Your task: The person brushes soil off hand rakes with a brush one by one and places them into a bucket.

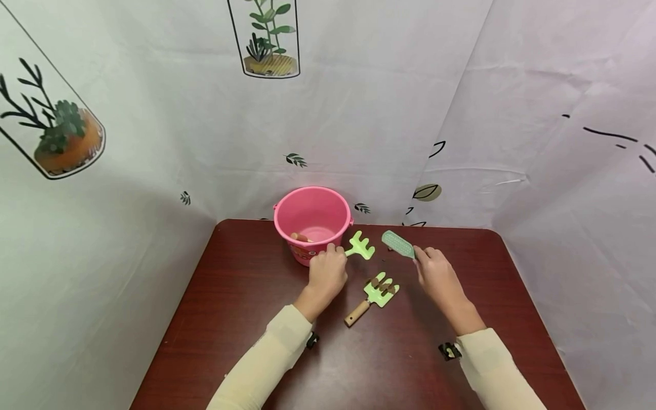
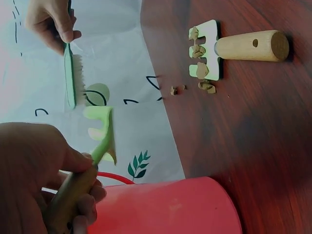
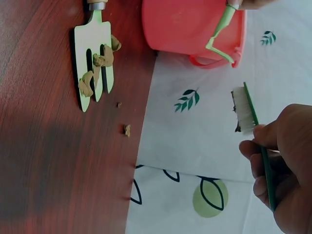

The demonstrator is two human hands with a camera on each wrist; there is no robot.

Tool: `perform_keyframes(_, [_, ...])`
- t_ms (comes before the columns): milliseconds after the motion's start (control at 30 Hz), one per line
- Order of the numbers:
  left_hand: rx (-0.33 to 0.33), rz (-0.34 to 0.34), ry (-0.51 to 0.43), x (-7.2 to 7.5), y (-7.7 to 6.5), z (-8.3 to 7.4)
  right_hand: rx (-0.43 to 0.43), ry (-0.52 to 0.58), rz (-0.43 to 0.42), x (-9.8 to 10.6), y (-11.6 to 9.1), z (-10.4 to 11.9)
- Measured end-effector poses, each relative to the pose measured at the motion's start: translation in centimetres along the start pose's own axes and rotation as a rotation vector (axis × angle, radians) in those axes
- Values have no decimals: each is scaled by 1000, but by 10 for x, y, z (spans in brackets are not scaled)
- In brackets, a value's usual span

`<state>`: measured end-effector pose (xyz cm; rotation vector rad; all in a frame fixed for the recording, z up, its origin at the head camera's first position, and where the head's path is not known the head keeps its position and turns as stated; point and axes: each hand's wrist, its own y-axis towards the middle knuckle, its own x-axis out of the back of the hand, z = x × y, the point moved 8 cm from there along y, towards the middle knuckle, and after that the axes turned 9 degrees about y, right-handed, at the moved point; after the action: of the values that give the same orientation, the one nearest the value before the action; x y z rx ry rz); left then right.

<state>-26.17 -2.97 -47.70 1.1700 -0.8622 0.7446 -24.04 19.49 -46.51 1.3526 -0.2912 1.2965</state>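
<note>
My left hand (image 1: pixel 328 273) grips the wooden handle of a small light-green garden rake (image 1: pixel 361 246), its bent prongs held in the air by the pink bucket (image 1: pixel 312 210). In my right hand (image 1: pixel 438 276) is a green scrubbing brush (image 1: pixel 398 244), pinched by its thin handle; the right wrist view shows its white bristles (image 3: pixel 243 109) with dark bits on their tips. Rake and brush are apart. On the table between my forearms lies a green garden fork (image 1: pixel 379 291) with a wooden handle, brown clumps (image 2: pixel 198 51) stuck on its prongs.
Inside the bucket lies a wooden handle (image 1: pixel 300 237). Small brown crumbs (image 3: pixel 127 130) are scattered on the dark red table (image 1: pixel 246 296) beyond the fork. A white printed cloth (image 1: pixel 369 114) hangs behind the table and at its sides.
</note>
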Motion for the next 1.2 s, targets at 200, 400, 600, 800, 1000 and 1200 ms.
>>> perform_keyframes(200, [28,23,-71,-3,-1,3,-22,66,-19,2,-1,-4])
perform_keyframes(400, [47,106,-137,-7,-1,5,-39,104,-44,6,0,-6])
perform_keyframes(600, [48,143,-261,-13,-3,6,-71,146,-45,8,1,-11])
perform_keyframes(800, [7,140,-298,-18,-7,2,-85,180,-62,10,1,-11])
perform_keyframes(1000, [32,145,-309,-25,-12,1,-85,206,-82,12,1,-9])
perform_keyframes(1200, [34,186,-444,-34,-16,-1,-83,233,-83,13,2,-6])
